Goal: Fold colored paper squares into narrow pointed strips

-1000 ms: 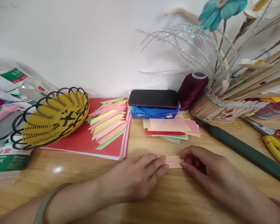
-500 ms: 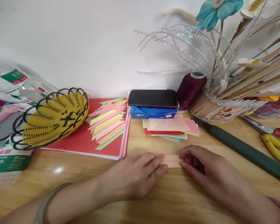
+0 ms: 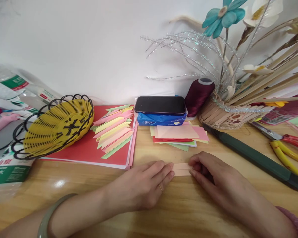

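Observation:
A small peach paper strip [image 3: 181, 169] with a lengthwise crease or fold line lies flat on the wooden table. On its left end press the fingertips of my left hand [image 3: 150, 183], fingers held together. My right hand [image 3: 213, 175] pinches the strip's right end between thumb and curled fingers. Just behind the strip is a pile of coloured paper pieces [image 3: 176, 132], a peach one on top. Several folded paper strips [image 3: 116, 130] in pink, yellow and green lie fanned out on red sheets [image 3: 84, 152] at the left.
A yellow basket [image 3: 57, 129] stands on the left by plastic packaging [image 3: 12, 165]. Behind the pile, a black phone [image 3: 160, 104] rests on a blue packet [image 3: 161, 119], beside a maroon thread spool [image 3: 200, 96]. At right are a dark green tool [image 3: 253, 158], scissors [image 3: 268, 131] and a flower holder [image 3: 228, 114].
The view has shifted slightly, so objects at the right appear further left. Both hands keep their hold on the peach strip, whose crease looks less open.

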The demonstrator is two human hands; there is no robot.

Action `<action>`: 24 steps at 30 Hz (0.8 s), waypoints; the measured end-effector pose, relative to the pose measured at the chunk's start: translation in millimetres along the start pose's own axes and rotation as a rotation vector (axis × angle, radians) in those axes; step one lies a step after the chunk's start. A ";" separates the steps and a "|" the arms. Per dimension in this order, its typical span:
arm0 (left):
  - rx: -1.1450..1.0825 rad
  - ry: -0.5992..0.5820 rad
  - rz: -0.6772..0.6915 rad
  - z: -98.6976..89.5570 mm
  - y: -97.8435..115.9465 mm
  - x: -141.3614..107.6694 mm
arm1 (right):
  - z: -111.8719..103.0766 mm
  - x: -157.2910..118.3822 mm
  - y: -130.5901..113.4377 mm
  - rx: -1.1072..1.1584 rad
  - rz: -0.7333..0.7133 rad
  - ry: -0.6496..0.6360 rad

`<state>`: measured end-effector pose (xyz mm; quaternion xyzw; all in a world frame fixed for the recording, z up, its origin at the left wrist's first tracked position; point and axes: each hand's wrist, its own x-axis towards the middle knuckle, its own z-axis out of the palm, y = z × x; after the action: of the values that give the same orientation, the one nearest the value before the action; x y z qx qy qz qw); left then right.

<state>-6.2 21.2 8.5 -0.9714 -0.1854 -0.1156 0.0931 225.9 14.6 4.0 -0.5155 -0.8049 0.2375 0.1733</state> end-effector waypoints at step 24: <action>0.003 -0.059 -0.007 0.7 -3.9 -6.0 | 3.0 -40.5 -9.8 -0.889 -0.522 0.205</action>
<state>-13.0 22.8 6.9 -0.9736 -0.1915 -0.0867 0.0887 233.5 -26.5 5.7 -0.3420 -0.9086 -0.2296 0.0693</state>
